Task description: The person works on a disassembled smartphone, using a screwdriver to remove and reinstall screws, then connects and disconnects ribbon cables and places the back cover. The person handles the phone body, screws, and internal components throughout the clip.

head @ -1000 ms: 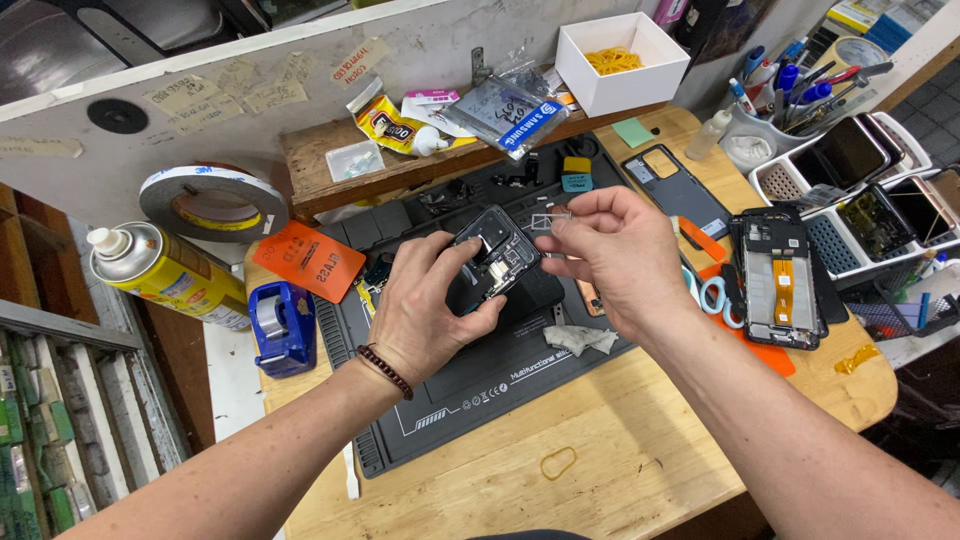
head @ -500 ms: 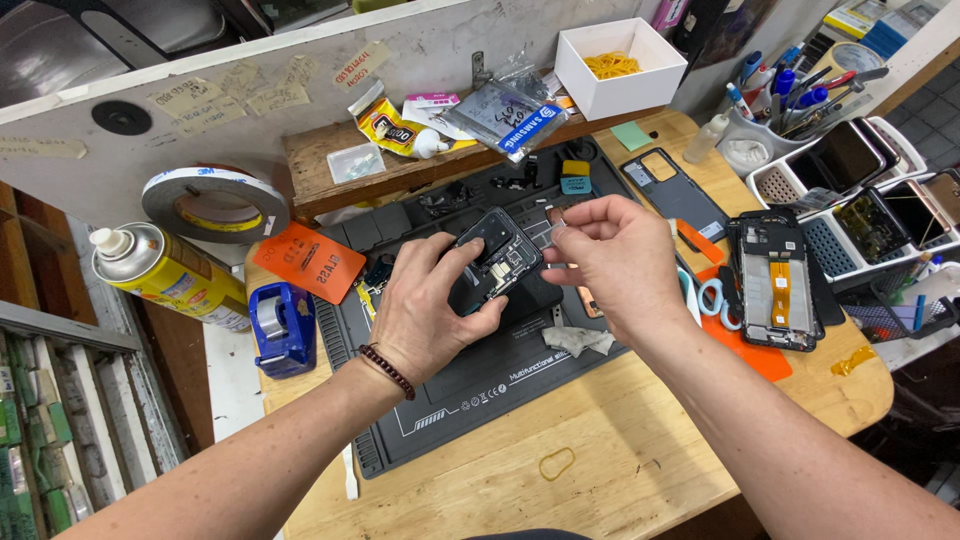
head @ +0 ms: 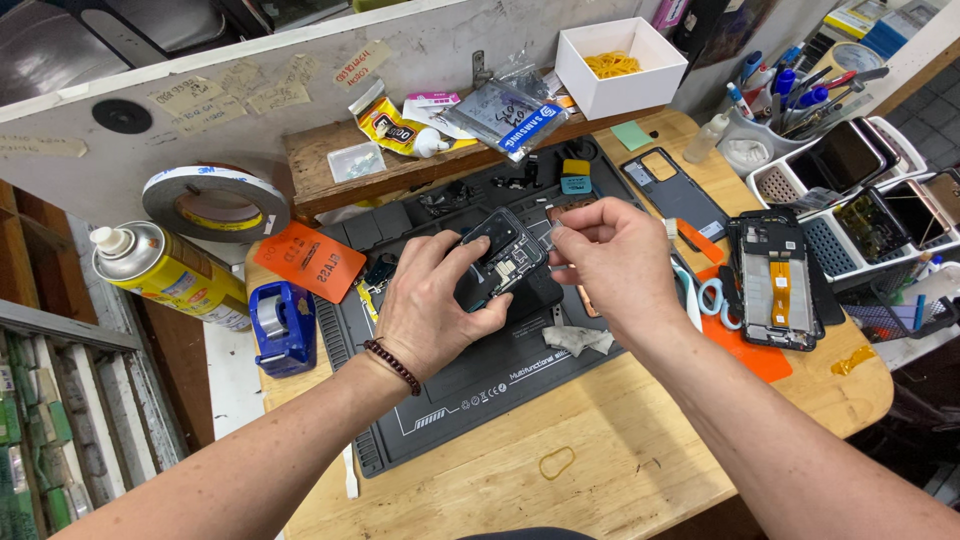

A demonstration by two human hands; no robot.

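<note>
My left hand [head: 432, 305] grips a small black phone part with an exposed circuit board [head: 503, 258], tilted above the dark repair mat [head: 470, 400]. My right hand [head: 615, 265] pinches a small thin piece at the part's upper right edge with thumb and forefinger. A dark beaded bracelet sits on my left wrist. A crumpled grey wipe [head: 578, 341] lies on the mat just below my right hand.
An opened phone [head: 774, 280] lies on an orange sheet at right, with blue-handled scissors [head: 708, 298] beside it. A grey back cover [head: 678, 192], white box [head: 620, 66], pen cup [head: 762, 125], yellow spray can [head: 170, 272], tape roll [head: 214, 203] and blue tape dispenser [head: 282, 326] surround the mat.
Both hands stay together over the mat. The black part has tipped slightly in my left hand, and my right fingers have shifted a little along its edge.
</note>
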